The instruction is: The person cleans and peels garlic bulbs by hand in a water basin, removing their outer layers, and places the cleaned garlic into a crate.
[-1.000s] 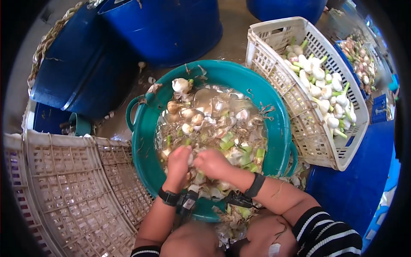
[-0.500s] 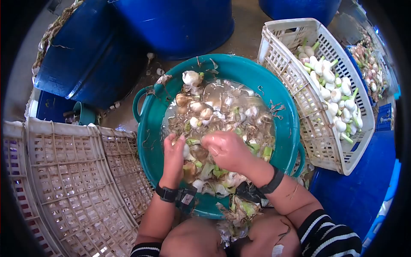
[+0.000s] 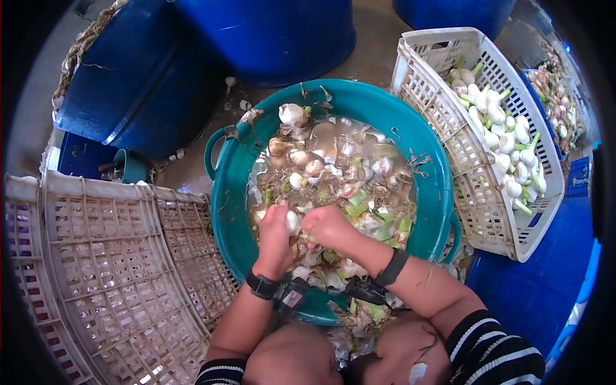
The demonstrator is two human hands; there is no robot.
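A green tub (image 3: 428, 160) of murky water sits before me, with garlic bulbs, loose skins and cut green stems in it. My left hand (image 3: 274, 232) is closed around a white garlic bulb (image 3: 293, 222) above the water. Close beside that bulb, my right hand (image 3: 328, 228) is curled with fingers pressed together; its fingertips are partly hidden, and I cannot make out what they pinch. A larger garlic bulb (image 3: 292, 115) with dry skin lies against the tub's far wall.
On the right, a white plastic crate (image 3: 443, 122) holds peeled white bulbs with green stems. Another slatted crate (image 3: 102, 253) stands at the left. Blue barrels (image 3: 269, 38) rise behind the tub. Peelings (image 3: 366, 314) lie on the tub's near rim.
Both hands have shifted; the right one has moved down and left, closer to the left. The bulb in the left hand now shows more clearly between them. The camera view has moved slightly.
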